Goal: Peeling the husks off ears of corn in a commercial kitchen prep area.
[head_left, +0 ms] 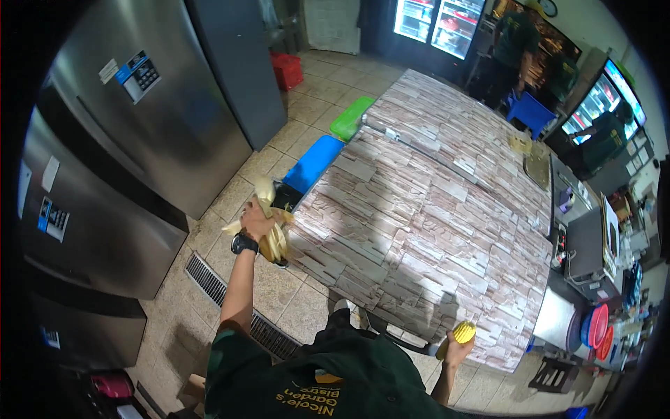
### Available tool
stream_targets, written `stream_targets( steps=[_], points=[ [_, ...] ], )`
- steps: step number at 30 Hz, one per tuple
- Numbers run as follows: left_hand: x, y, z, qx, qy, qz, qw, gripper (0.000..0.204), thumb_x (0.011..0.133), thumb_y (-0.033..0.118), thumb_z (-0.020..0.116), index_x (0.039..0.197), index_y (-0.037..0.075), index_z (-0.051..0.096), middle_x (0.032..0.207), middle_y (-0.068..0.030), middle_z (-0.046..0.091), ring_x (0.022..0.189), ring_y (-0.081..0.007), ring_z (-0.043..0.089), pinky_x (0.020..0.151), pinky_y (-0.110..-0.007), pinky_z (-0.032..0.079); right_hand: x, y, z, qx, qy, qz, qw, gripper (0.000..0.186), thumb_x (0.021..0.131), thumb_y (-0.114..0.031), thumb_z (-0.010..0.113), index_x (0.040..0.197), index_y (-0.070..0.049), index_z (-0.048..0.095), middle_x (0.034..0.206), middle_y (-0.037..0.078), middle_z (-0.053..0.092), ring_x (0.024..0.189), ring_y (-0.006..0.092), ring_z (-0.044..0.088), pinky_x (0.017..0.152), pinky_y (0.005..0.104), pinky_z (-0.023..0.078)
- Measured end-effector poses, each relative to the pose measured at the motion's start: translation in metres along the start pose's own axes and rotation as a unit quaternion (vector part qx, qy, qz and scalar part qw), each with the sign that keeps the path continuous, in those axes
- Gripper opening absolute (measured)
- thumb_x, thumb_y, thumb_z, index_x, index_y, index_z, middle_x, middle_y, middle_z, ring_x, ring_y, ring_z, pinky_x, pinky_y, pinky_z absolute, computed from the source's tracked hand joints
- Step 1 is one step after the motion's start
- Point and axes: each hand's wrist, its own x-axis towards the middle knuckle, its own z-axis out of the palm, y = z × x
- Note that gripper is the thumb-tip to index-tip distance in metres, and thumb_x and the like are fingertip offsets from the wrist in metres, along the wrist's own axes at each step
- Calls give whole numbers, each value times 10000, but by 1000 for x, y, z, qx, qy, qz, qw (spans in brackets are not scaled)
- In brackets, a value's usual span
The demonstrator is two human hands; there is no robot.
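Note:
My left hand (257,222), with a black watch on the wrist, reaches out past the table's left corner. It grips a bunch of pale yellow corn husks (278,244) over a dark bin (285,197) beside the table. Some husks stick up above my fingers and others hang below them. At the near right edge of the table, my right hand (457,349) is closed around an ear of corn (463,332). Bare yellow kernels show at its upper end, while my fingers cover the lower part.
The stone-patterned table (419,230) fills the middle. Blue (314,162) and green (352,117) bin lids line its left side, with steel refrigerators (153,91) beyond. A floor drain grate (206,278) lies near my left arm. Several co-workers (516,42) stand at the far right.

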Motion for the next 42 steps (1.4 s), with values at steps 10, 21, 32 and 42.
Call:
stream_targets(
  steps=[10, 21, 32, 42],
  points=[
    [-69, 234, 55, -323, -127, 367, 863, 495, 832, 142, 716, 1273, 10, 531, 1275, -181, 563, 1194, -315, 533, 1023, -409, 404, -1, -98, 42, 328, 36, 204, 922, 346, 905, -272, 620, 1106, 1, 556, 955, 124, 649, 869, 238, 652, 749, 357, 546],
    [-304, 299, 122, -334, -681, 410, 506, 385, 870, 259, 733, 1079, -23, 574, 913, -45, 596, 788, -149, 579, 692, -305, 479, -99, -121, 24, 204, 165, 164, 951, 566, 862, -344, 731, 1262, 16, 557, 1123, 122, 644, 1032, 183, 607, 913, 321, 484],
    [-321, 309, 145, -79, -714, 479, 505, 235, 946, 188, 643, 1070, -10, 662, 772, -8, 623, 643, -53, 527, 566, -204, 409, -299, -24, -106, 311, 574, 121, 748, 455, 813, -315, 790, 1085, 19, 643, 972, 87, 695, 889, 149, 669, 752, 283, 544],
    [-495, 275, 145, 20, -717, 516, 469, 426, 958, 172, 604, 1357, 75, 491, 1167, -98, 598, 926, -131, 605, 742, -249, 490, -557, 105, -280, 67, 838, 207, 500, 710, 748, -477, 779, 1193, 45, 597, 1074, 186, 679, 986, 252, 666, 853, 363, 530]
  ],
)
